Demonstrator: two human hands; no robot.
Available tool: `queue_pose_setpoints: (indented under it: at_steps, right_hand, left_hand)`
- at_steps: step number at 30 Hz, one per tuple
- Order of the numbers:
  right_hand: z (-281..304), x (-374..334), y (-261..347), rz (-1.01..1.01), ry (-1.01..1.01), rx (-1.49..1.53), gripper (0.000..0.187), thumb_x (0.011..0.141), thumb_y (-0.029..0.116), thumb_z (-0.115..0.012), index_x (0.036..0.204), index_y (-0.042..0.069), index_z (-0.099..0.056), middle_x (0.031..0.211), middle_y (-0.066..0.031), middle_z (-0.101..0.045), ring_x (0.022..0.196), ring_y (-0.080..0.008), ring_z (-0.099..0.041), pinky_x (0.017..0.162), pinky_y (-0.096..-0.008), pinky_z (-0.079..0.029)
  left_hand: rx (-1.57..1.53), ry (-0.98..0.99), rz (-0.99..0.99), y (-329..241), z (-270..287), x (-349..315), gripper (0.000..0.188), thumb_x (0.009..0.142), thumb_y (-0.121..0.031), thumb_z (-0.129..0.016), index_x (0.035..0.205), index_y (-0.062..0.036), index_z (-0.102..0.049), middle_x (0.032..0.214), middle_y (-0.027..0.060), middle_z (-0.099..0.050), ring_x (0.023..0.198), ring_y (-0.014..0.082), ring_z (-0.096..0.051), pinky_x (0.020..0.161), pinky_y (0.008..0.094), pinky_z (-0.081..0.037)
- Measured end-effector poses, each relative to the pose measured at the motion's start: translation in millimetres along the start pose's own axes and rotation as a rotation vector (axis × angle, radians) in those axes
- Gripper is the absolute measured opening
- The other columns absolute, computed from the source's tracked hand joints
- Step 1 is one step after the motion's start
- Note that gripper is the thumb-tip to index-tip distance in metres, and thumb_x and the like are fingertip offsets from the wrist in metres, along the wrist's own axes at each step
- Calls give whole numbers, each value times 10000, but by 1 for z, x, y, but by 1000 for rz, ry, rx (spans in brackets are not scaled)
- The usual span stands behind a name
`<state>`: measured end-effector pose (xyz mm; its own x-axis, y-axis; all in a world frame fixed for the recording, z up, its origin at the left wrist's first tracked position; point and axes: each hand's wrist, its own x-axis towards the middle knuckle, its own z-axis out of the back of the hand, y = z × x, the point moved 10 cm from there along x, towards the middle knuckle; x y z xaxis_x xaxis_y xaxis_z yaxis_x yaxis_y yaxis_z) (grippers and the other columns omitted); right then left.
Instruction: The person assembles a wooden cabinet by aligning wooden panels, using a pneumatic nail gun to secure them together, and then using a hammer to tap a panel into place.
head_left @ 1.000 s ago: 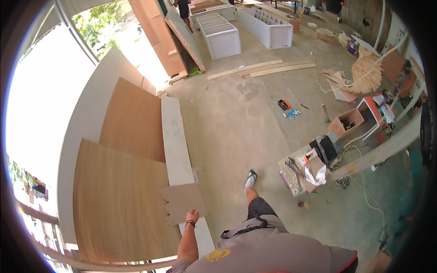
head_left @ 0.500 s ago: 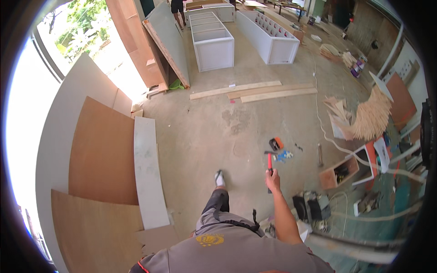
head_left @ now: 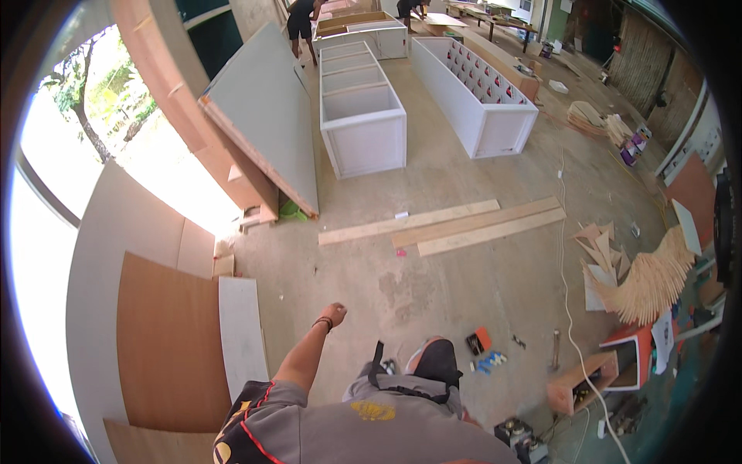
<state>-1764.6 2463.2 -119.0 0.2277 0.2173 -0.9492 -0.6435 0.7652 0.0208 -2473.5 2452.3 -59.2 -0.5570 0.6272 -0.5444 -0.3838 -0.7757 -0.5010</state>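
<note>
White board (head_left: 241, 329) partly behind sleeve (head_left: 253, 410), left hand (head_left: 334, 313) half-curled, grip unclear, right hand unseen.

Wearer's kit: grey short-sleeved shirt (head_left: 325, 433), plain matte fabric across the torso. Gold-yellow emblem (head_left: 373, 410) printed on it, roughly rounded, small marks along its lower edge; detail too fine to read. Left sleeve (head_left: 241, 417) differs: black panel with yellow and pale graphics, partly cut by the frame edge. Thin red piping (head_left: 253, 438) runs along the seam, more red at the cuff. Dark thin bracelets (head_left: 324, 322), looks like more than one, just behind the left hand (head_left: 335, 312). Black shorts (head_left: 439, 363). Narrow black strap (head_left: 376, 363) at the waist, free end loose. Footwear (head_left: 389, 366) too small to tell.
</note>
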Motion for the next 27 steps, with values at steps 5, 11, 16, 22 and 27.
queue_pose_setpoints:
  at_steps: [5,11,16,22,27]
  right_hand:
    - [26,25,180,26,-62,-47,302,913,253,-587,1008,-21,-671,645,-161,-607,516,-308,-627,466,-483,-471]
    - [105,52,480,118,-28,-93,315,917,296,-611,898,-12,-669,606,-136,-578,503,-290,-610,461,-473,-463]
    - [253,67,783,252,-145,-69,358,920,332,-631,807,-5,-668,574,-116,-554,493,-275,-595,457,-465,-457]
    - [407,-21,1280,946,-773,-188,415,878,351,-648,941,-56,-704,826,-273,-704,836,-444,-704,768,-499,-520]
    - [392,-12,1505,888,-660,-161,431,868,336,-620,965,-74,-708,916,-302,-710,958,-482,-695,815,-530,-517]
  left_hand:
    - [-190,-23,-72,-161,48,197,405,954,-391,-578,1189,-99,-732,1189,197,-733,1157,375,-673,1013,466,-526]
    - [228,649,232,-191,-60,307,434,936,-435,-597,1127,-87,-774,1132,138,-770,1021,304,-744,935,494,-568]
    - [81,714,334,-282,-53,367,456,904,-447,-676,1179,-93,-763,1215,98,-752,1070,243,-724,946,426,-565]
    - [-20,291,207,-449,43,575,423,923,-446,-579,1109,-134,-795,1181,157,-751,1140,329,-700,995,438,-546]
    - [6,485,441,-470,93,766,461,885,-484,-647,1030,-73,-795,1029,133,-782,939,284,-743,882,416,-578]
